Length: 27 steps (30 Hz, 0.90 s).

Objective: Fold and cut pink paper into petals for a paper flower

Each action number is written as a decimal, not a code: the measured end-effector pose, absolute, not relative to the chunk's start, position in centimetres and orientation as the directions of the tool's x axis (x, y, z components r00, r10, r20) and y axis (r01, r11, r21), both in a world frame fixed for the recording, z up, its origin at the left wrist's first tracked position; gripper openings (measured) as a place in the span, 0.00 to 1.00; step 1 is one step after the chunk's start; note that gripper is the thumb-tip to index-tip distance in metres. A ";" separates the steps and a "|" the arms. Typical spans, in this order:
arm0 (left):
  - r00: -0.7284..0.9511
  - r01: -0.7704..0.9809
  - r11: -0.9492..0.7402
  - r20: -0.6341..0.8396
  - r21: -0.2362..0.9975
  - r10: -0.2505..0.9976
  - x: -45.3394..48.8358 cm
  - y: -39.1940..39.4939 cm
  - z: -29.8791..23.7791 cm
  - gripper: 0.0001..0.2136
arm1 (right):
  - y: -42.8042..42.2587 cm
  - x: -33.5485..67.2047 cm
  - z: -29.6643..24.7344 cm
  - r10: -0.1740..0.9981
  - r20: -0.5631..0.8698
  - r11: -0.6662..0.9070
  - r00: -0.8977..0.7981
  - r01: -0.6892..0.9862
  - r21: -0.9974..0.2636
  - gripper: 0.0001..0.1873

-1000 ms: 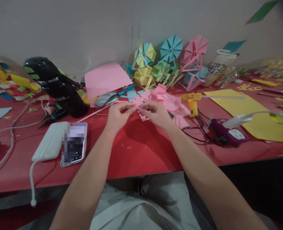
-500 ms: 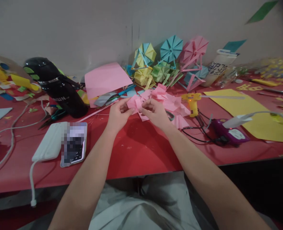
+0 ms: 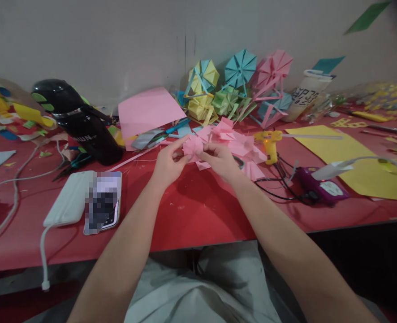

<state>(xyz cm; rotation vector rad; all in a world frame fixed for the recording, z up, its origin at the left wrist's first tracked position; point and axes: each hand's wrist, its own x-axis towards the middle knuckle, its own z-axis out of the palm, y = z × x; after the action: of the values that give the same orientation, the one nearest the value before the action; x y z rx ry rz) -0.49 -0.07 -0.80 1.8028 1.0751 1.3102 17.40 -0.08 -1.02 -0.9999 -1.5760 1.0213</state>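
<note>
We pinch the folded pink paper (image 3: pixel 192 147) between left hand (image 3: pixel 166 163) and right hand (image 3: pixel 220 160) fingers, the glue gun (image 3: pixel 268 142) at three o'clock.

You're at a paper-craft worktable (image 3: pixel 192 215). Behind the yellow glue gun (image 3: pixel 269 142) stand folded paper umbrellas (image 3: pixel 240 68); a pink sheet (image 3: pixel 148 110) lies left of it, a yellow sheet (image 3: pixel 349 157) right

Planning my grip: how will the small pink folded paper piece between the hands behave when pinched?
The small pink folded paper piece is probably very light: left hand and right hand hold it by fingertips alone. Its thin creased flaps look easily crushed. Flat facets suggest it would slide, not roll.
</note>
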 end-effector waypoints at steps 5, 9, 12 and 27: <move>0.188 0.294 -0.495 0.458 0.817 0.869 -0.5 -0.2 -0.8 0.16 | -0.3 17.4 -0.9 0.962 0.213 0.219 -0.170 0.017 -0.976 0.22; 0.155 0.340 -0.490 0.466 0.803 0.871 -0.6 -0.3 -0.4 0.14 | -0.5 17.2 -0.6 0.962 0.204 0.206 -0.182 -0.003 -0.978 0.19; 0.113 0.342 -0.485 0.477 0.805 0.871 -0.7 -0.3 0.1 0.12 | -0.4 17.1 -0.6 0.969 0.184 0.163 -0.163 -0.134 -0.977 0.17; 0.159 -0.024 -0.147 0.149 0.989 0.976 -0.9 -0.3 0.6 0.06 | 0.4 18.0 -1.2 0.961 0.226 0.236 -0.160 0.044 -0.971 0.10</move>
<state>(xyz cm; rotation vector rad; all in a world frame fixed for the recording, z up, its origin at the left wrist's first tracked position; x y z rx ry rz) -0.86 -0.31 0.55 1.3809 1.0058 1.2001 17.96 0.39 -1.23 -1.0010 -1.4697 1.1107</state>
